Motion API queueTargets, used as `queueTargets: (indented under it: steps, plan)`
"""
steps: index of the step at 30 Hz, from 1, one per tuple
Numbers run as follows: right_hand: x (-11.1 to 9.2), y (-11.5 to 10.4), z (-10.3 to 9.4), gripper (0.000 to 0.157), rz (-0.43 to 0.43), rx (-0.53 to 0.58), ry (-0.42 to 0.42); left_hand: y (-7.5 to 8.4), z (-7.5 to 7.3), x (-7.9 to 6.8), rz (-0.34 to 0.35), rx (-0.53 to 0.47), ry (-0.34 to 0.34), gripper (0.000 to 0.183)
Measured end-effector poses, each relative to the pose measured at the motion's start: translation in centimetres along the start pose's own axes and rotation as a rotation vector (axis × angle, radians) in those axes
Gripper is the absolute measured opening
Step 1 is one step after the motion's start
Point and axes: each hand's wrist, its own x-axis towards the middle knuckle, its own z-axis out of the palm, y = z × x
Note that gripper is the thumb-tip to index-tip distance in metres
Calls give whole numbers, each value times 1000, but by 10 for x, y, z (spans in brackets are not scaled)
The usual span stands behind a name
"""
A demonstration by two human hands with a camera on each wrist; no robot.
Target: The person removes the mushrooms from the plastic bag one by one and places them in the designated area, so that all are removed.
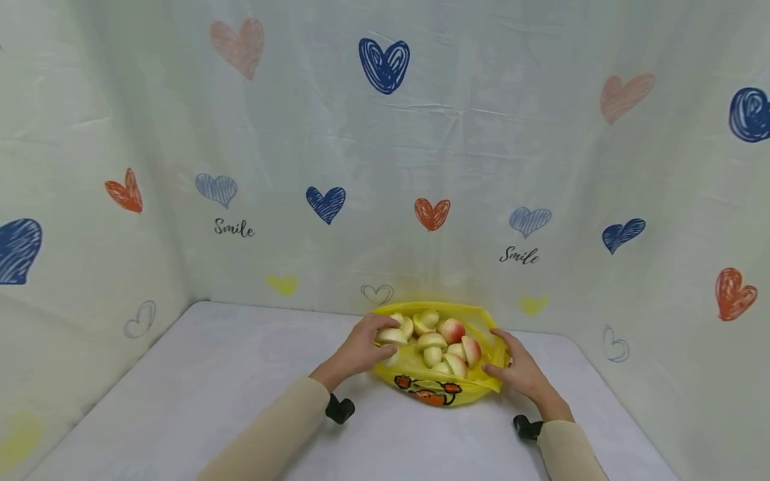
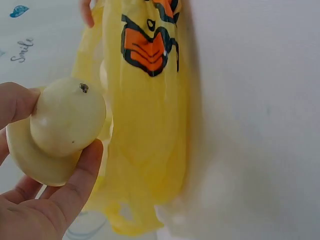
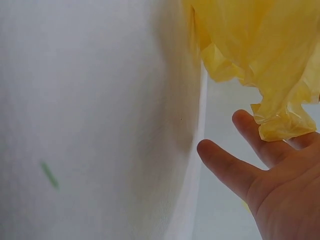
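Note:
In the head view my left hand (image 1: 359, 349) is at the left side of a yellow plastic bag (image 1: 408, 364). Thumb and fingers grip a pale mushroom-shaped piece (image 2: 70, 117), its rounded end with a small dark spot towards the left wrist camera. My right hand (image 1: 522, 369) is spread at the bag's right edge, and its fingers look straight beside the crumpled yellow plastic (image 3: 280, 122) in the right wrist view. Several more mushroom-shaped pieces (image 1: 431, 347) lie in the bag's wide mouth, some with reddish caps (image 1: 471, 351).
The bag stands on a white-covered table (image 1: 252, 381), close to the back wall. A pale curtain (image 1: 457, 153) printed with hearts and the word "Smile" encloses the back and sides. Orange and black cartoon print (image 2: 145, 50) marks the bag's front.

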Motion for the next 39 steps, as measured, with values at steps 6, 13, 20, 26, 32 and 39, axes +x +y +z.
queueTargets:
  steps: [6, 13, 20, 26, 32, 39]
  plan:
    - [-1, 0, -1, 87, 20, 16, -13, -10, -19, -16, -16, -5, 50, 38]
    - [0, 1, 1, 86, 16, 12, -11, -25, -37, -31, -72, 7, 110, 38]
    - [1, 2, 2, 86, 32, 9, -6, -42, -49, -34, -121, 35, 147, 37]
    - [1, 2, 1, 87, 42, 15, -8, -57, -54, -31, -199, 67, 131, 39]
    - [0, 0, 0, 86, 39, 23, -7, -68, -57, -26, -237, 95, 110, 39]
    - [0, 0, 0, 86, 36, 13, -7, -74, -56, -21, -256, 116, 67, 39]
